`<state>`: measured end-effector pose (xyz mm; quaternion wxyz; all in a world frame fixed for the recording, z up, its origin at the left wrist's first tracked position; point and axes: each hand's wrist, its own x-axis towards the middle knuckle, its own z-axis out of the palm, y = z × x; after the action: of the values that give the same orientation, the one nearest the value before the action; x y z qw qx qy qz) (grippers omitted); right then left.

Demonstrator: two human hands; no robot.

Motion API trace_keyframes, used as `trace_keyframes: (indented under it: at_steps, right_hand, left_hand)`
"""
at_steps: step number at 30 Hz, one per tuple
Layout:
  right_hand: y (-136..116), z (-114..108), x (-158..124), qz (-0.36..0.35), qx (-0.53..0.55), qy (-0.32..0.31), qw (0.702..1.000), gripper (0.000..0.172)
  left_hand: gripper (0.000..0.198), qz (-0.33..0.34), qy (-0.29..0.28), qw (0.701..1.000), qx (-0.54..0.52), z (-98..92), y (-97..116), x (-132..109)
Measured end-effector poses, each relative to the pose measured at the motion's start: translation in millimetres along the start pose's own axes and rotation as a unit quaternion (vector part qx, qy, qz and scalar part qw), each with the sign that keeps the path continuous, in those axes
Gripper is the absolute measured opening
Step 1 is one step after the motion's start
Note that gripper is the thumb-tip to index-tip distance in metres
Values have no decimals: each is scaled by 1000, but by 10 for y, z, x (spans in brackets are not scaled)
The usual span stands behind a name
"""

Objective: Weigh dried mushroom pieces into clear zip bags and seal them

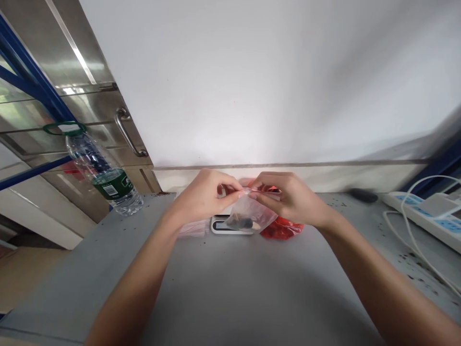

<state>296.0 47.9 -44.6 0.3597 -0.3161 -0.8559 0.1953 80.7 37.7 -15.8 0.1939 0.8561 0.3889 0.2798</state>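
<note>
A small clear zip-lock bag [264, 216] hangs between my hands, with some dark contents at its bottom that I cannot make out. My left hand [205, 194] pinches its top edge between thumb and finger. Close beside it, my right hand [284, 192] pinches the same edge. Below and behind the bag lies a small white scale [230, 231] with a dark display, partly covered by the bag. A red plastic bag [283, 229] rests on the table under my right hand. More clear zip-lock bags [192, 229] lie beneath my left hand.
A large plastic bottle [111, 178] with a green label stands at the table's left edge. On the right are a white power strip [428, 216], a white cable [405, 226] and a dark object [363, 194]. A white wall [266, 91] rises behind the grey table [245, 288].
</note>
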Motion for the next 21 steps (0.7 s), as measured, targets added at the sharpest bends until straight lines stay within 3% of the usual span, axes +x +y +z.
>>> trace_keyframes:
  at_steps: [12,21]
  right_hand:
    - [-3,56,-2,69,136,2,988,19]
    - [11,47,-1,65,141,13,988,18]
  left_hand:
    - [20,-19,6,1000,-21,10,58,-14]
    - [17,-29,42,997,-64,36,52,-5]
